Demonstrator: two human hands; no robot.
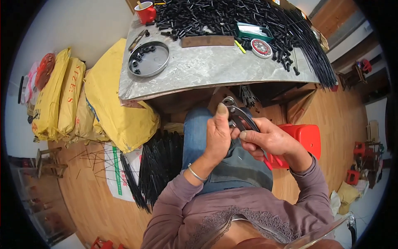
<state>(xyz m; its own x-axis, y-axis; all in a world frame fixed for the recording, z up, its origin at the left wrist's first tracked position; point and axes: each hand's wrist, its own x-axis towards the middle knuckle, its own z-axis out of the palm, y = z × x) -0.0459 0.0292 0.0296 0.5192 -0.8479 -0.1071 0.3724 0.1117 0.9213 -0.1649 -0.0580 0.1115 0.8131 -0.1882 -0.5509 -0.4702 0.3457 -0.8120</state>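
Two-handed work above denim lap (196,126), near side of counter (203,66). Right hand (271,139) grasps red-handled pliers (245,116); left hand (217,139) curls against their head, whether clamping anything I cannot tell. Hard squeeze could nip left thumb (222,109); loose right grip could let pliers twist.

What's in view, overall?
Hand tool: 1, black and red, centre
Table: 1, grey, ahead
Short pieces: many, black, on table
Tray: 1, grey, table left
Mug: 1, red, table far left
Bar: 1, brown, table middle
Box: 1, green, table right
Round container: 1, red-white, beside box
Long rods: many, black, table right, floor left
Sacks: several, yellow, floor left
Nearest stool: 1, red, right
Left fingers: one set, at tool head
Right fingers: one set, on handles
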